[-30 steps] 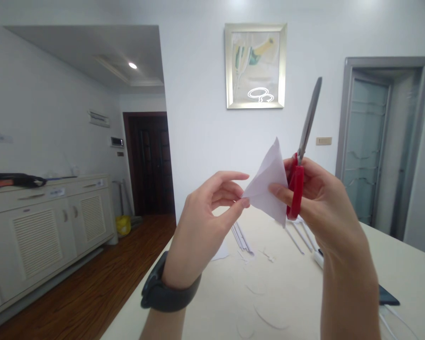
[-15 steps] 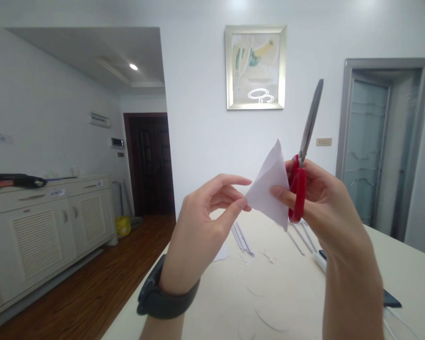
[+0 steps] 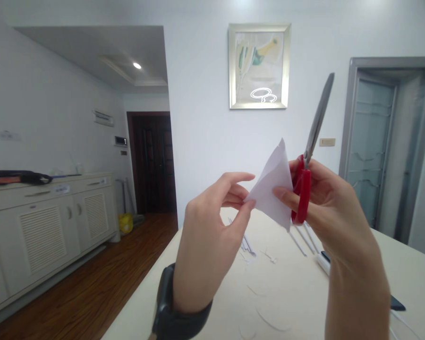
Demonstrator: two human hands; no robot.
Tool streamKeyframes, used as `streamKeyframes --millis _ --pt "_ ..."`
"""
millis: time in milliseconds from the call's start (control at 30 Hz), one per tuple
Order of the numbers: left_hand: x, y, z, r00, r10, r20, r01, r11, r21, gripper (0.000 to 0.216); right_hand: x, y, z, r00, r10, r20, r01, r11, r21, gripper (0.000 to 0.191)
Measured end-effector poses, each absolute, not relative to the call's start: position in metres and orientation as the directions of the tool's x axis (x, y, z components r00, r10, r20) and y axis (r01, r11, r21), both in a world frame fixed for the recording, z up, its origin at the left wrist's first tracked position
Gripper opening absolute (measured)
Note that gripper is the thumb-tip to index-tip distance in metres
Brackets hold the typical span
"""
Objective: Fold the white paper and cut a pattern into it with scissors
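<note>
A white piece of folded paper (image 3: 270, 186), roughly triangular, is held up above the table between both hands. Its left corner is pinched between the thumb and fingertips of my left hand (image 3: 216, 226), which wears a dark wristband. My right hand (image 3: 327, 203) grips the paper's right side, thumb on the near face. Hooked in that same hand is a pair of scissors (image 3: 302, 193) with red handles; its blades look closed and point up, clear of the paper. Some right-hand fingers are hidden behind the paper and handles.
On the cream table (image 3: 230, 302) lie thin white paper sticks (image 3: 247, 245), more white sticks (image 3: 306, 237) to the right, and curved paper trimmings (image 3: 269, 321). A dark device (image 3: 397, 303) with a white cable is at the right. A white cabinet (image 3: 49, 231) stands left.
The view has shifted slightly, so most things sit a little further right. My left wrist has turned and lowered somewhat; both hands keep hold of the paper, and the scissors stay in my right hand.
</note>
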State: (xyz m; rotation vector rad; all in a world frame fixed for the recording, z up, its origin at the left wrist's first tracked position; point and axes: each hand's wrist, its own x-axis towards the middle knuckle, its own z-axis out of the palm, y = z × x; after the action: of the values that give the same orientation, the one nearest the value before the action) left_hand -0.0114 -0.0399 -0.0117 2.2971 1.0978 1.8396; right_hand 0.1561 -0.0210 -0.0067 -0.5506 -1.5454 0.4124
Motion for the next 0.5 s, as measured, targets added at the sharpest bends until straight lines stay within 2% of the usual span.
streamKeyframes --millis 300,500 --pt "-0.0097 -0.0401 -0.0133 0.063 0.528 0.847 0.466 -0.766 0.443 0.023 0.1584 -0.0223 -0.0090 0.011 0.570 0.822 0.094 0.818 -0.568 0.019" --pt "-0.0187 -0.0337 -0.0110 0.100 0.607 0.788 0.257 -0.781 0.569 0.020 0.1573 -0.0243 -0.0092 -0.015 0.558 0.829 0.085 0.827 -0.555 0.021"
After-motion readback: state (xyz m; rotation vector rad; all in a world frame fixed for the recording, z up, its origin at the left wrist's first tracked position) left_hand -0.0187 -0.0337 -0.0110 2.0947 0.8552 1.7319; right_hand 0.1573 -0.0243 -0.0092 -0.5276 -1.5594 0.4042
